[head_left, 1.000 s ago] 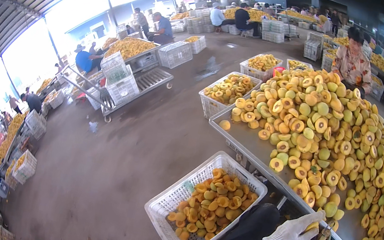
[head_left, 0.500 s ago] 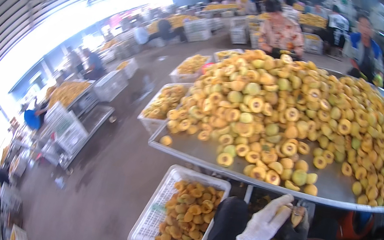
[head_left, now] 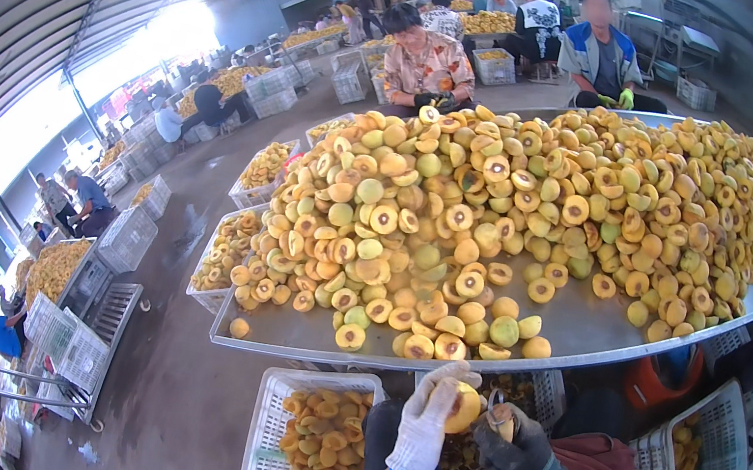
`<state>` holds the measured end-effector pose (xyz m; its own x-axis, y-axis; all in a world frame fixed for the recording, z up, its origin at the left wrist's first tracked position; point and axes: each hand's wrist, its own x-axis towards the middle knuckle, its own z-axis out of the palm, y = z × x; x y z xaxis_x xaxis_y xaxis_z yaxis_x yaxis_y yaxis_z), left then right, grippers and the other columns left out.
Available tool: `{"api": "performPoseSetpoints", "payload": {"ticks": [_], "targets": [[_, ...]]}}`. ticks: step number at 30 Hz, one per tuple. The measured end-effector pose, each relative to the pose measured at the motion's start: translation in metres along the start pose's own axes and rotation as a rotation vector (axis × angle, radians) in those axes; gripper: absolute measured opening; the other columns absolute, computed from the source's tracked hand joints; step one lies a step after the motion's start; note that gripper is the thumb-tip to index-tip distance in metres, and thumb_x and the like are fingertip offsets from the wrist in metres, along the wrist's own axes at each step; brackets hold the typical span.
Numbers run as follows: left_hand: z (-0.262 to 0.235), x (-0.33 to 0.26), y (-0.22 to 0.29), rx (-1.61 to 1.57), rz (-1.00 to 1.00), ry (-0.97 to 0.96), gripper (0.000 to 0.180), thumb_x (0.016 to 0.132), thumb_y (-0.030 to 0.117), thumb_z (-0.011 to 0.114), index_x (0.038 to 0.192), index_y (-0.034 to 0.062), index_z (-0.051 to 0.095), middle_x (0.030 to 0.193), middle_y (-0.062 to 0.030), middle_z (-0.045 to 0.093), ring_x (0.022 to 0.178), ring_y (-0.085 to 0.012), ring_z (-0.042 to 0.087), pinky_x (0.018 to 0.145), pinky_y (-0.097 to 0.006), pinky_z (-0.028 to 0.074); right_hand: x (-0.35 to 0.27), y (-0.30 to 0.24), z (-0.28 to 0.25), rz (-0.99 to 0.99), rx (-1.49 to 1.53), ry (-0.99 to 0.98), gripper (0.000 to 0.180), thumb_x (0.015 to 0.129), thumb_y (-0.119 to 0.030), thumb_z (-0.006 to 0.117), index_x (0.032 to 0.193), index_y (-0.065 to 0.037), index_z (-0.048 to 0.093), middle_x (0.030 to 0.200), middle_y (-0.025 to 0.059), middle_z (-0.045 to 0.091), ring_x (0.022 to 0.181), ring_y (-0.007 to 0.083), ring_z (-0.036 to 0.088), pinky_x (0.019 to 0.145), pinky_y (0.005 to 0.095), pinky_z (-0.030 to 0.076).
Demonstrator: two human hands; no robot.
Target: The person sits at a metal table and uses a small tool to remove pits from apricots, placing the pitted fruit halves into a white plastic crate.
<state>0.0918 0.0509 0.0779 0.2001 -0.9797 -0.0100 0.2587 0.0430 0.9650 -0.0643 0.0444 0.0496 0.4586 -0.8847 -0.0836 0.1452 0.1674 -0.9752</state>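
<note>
A metal worktop ahead at twelve o'clock bears heaped, halved yellow fruit; a white crate sits at eight; the left grip is closed round a fruit half at its two o'clock, the right grip round a small metal-looped tool

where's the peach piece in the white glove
The yellow peach piece is low and right of centre in the head view, held by the left hand, just left of the right hand and below the metal table.
</note>
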Motion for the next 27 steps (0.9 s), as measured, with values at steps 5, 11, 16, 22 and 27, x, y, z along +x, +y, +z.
{"api": "performPoseSetpoints", "payload": {"ticks": [5,11,16,22,27], "targets": [[0.000,0.007,0.000,-0.109,0.092,-0.056,0.048,0.100,0.042,0.040,0.121,-0.0004,0.051,0.110,-0.0140,0.060,0.097,-0.0242,0.062,0.081,-0.034,0.053,-0.005,-0.042,0.003,-0.010,0.067,-0.088,0.013,0.094,-0.014,0.055,0.102,-0.003,0.054,0.084,0.0014,0.062,0.066,0.0077,0.058,0.053,0.0247,0.047],[0.008,0.009,-0.011,-0.291,0.018,-0.005,0.058,0.099,0.049,0.038,0.126,-0.0004,0.050,0.117,-0.0159,0.058,0.099,-0.0278,0.060,0.085,-0.039,0.052,-0.002,-0.007,0.001,-0.224,-0.296,-0.043,0.025,0.087,-0.018,0.066,0.104,-0.002,0.055,0.073,0.0109,0.062,0.060,0.0220,0.063,0.055,0.0315,0.048],[0.007,0.003,-0.016,-0.129,0.072,-0.001,0.060,0.099,0.049,0.037,0.129,-0.0012,0.048,0.117,-0.0161,0.059,0.100,-0.0268,0.060,0.081,-0.035,0.053,-0.006,-0.020,0.002,-0.302,-0.524,-0.030,0.034,0.085,-0.023,0.067,0.109,-0.003,0.055,0.076,0.0188,0.063,0.064,0.0351,0.064,0.056,0.0387,0.050],[0.014,-0.005,-0.021,0.073,0.230,0.015,0.058,0.099,0.048,0.036,0.124,-0.0025,0.051,0.111,-0.0159,0.060,0.096,-0.0255,0.061,0.078,-0.034,0.053,-0.008,-0.016,0.003,-0.196,-0.508,-0.047,0.037,0.086,-0.028,0.065,0.111,-0.003,0.054,0.078,0.0192,0.065,0.066,0.0345,0.065,0.057,0.0388,0.051],[0.022,-0.009,-0.013,0.143,0.207,0.052,0.047,0.100,0.037,0.037,0.115,-0.0037,0.056,0.105,-0.0143,0.062,0.088,-0.0231,0.063,0.077,-0.032,0.053,-0.010,-0.009,0.005,-0.153,-0.356,-0.094,0.034,0.089,-0.028,0.063,0.111,-0.003,0.054,0.078,0.0166,0.065,0.065,0.0305,0.066,0.058,0.0389,0.051]]}}
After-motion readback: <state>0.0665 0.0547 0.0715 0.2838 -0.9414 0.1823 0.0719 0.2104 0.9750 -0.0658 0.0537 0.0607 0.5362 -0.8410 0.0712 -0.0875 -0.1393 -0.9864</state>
